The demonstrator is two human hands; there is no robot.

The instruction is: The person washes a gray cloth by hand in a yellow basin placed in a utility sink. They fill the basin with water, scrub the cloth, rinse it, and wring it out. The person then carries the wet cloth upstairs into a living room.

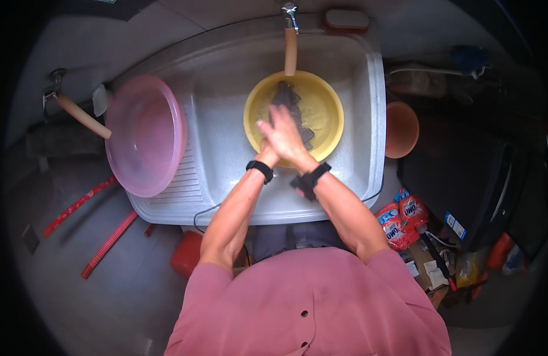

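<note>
A round yellow basin (329,147) stands in the grey laundry sink, with water and a dark, wet item (286,95) in it, perhaps cloth. My right hand (284,137) is blurred over the basin's near-left part, fingers spread and nothing seen in its grasp. Beneath it and crossing it is my left hand (268,153), its fingers mostly hidden, so whether it grips anything does not show. Both wrists wear black bands. The peach-coloured hose end of a tap (290,53) hangs just above the basin's far rim.
A pink basin (145,133) leans on the sink's ribbed washboard (182,182), beneath a second hose-fitted tap (83,115). A brush-like block (346,20) rests on the back ledge. Right of the sink (220,133) are an orange bucket (402,129) and red OMO detergent packs (398,222).
</note>
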